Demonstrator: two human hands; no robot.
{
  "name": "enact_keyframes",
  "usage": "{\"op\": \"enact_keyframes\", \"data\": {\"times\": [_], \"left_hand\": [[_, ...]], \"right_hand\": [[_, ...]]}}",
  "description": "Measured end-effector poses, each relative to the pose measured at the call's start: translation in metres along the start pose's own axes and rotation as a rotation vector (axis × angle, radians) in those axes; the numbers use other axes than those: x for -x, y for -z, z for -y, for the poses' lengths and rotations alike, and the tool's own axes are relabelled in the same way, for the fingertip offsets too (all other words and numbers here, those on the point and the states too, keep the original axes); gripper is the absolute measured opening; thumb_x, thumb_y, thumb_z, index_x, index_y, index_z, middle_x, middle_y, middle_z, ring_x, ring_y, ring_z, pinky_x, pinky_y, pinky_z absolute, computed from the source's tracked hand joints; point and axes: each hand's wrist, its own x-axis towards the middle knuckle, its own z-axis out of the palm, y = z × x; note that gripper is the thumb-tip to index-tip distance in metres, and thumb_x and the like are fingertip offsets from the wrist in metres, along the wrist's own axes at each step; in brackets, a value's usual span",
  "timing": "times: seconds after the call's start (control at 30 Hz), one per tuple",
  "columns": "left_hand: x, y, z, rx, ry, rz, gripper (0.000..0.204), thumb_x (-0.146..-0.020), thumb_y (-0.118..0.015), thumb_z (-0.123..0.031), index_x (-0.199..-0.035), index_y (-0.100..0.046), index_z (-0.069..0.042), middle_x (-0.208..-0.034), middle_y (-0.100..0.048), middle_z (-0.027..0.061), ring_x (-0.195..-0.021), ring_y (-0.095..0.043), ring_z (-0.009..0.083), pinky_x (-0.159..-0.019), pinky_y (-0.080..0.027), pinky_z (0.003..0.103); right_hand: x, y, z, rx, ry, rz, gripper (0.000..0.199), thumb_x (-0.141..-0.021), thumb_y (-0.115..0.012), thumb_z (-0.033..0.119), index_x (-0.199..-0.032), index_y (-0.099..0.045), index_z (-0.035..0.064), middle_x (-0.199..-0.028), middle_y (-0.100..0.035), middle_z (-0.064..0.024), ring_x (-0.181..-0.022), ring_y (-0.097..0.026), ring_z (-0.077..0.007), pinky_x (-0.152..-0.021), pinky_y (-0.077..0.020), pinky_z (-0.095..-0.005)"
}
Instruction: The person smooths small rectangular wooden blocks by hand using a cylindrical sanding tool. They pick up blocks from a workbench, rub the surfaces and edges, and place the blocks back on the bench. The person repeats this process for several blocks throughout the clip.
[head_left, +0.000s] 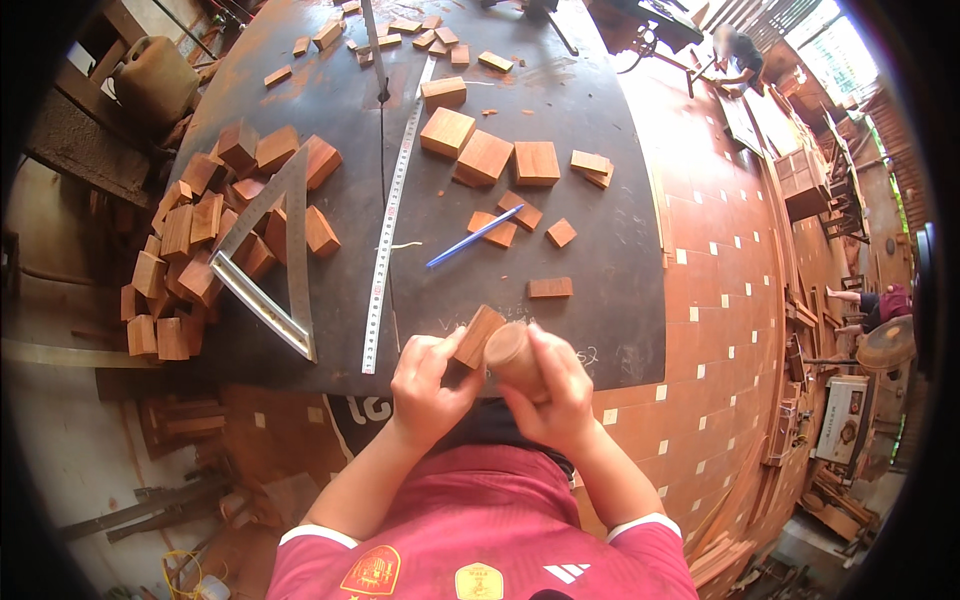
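My left hand [424, 388] is closed around a small rectangular wooden block [479, 336] at the near edge of the dark table. Beside it, my right hand [562, 398] grips a pale wooden cylinder [513, 352] whose round end faces up. The block and the cylinder are close together, and I cannot tell whether they touch. Beyond my hands, a blue pen [474, 237] lies partly across a flat wooden piece [494, 229]. A single wooden block [549, 288] rests just past my right hand.
A white measuring rule [390, 215] runs along the dark table [610, 330]. At left, a metal triangle square [298, 240] leans over a heap of wooden blocks [177, 232]. A thin blade [375, 48] stands up at the far end. Another person [738, 55] is at the far right.
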Motion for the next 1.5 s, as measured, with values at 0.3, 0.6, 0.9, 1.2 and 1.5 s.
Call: {"op": "enact_keyframes", "data": {"times": [0.3, 0.6, 0.9, 1.2, 1.5], "left_hand": [[0.002, 0.001, 0.002, -0.013, -0.003, 0.013, 0.052, -0.068, -0.092, -0.003, -0.117, -0.076, -0.001, -0.089, -0.068, 0.0129, -0.075, -0.068, 0.0291, -0.068, -0.058, 0.037], [0.001, 0.001, 0.002, 0.005, -0.010, 0.006, 0.047, -0.070, -0.091, -0.004, -0.115, -0.076, -0.001, -0.089, -0.069, 0.0125, -0.074, -0.068, 0.0278, -0.066, -0.057, 0.037], [-0.001, 0.002, 0.002, 0.042, -0.014, 0.025, 0.050, -0.067, -0.089, -0.001, -0.116, -0.076, 0.000, -0.090, -0.069, 0.0128, -0.075, -0.068, 0.0281, -0.068, -0.058, 0.037], [0.000, 0.004, 0.001, 0.044, -0.006, 0.041, 0.051, -0.067, -0.088, 0.000, -0.117, -0.076, 0.000, -0.091, -0.069, 0.0128, -0.077, -0.069, 0.0281, -0.068, -0.059, 0.036], [0.000, 0.003, 0.001, 0.062, -0.030, 0.043, 0.061, -0.065, -0.087, 0.001, -0.125, -0.074, 0.000, -0.090, -0.067, 0.0108, -0.079, -0.066, 0.0293, -0.071, -0.057, 0.039]], "right_hand": [[-0.005, 0.003, -0.002, 0.046, 0.091, 0.034, 0.069, -0.080, -0.085, 0.000, -0.143, -0.059, -0.0048, -0.125, -0.066, -0.0276, -0.107, -0.069, -0.0447, -0.093, -0.0591, -0.0488], [0.001, -0.001, 0.004, 0.026, 0.101, 0.085, 0.070, -0.079, -0.087, 0.003, -0.143, -0.059, -0.0066, -0.123, -0.068, -0.0282, -0.106, -0.069, -0.0455, -0.093, -0.0587, -0.0495], [0.003, -0.003, 0.006, -0.016, 0.083, 0.113, 0.070, -0.079, -0.087, 0.002, -0.143, -0.060, -0.0049, -0.125, -0.067, -0.0280, -0.109, -0.069, -0.0452, -0.094, -0.0590, -0.0490], [0.000, 0.005, -0.001, 0.059, 0.104, 0.105, 0.069, -0.080, -0.087, 0.005, -0.142, -0.058, -0.0081, -0.122, -0.069, -0.0308, -0.109, -0.070, -0.0478, -0.095, -0.0589, -0.0500], [-0.005, 0.006, -0.001, 0.034, 0.080, 0.102, 0.073, -0.079, -0.087, 0.002, -0.145, -0.057, -0.0056, -0.124, -0.068, -0.0273, -0.108, -0.069, -0.0452, -0.095, -0.0580, -0.0498]]}}
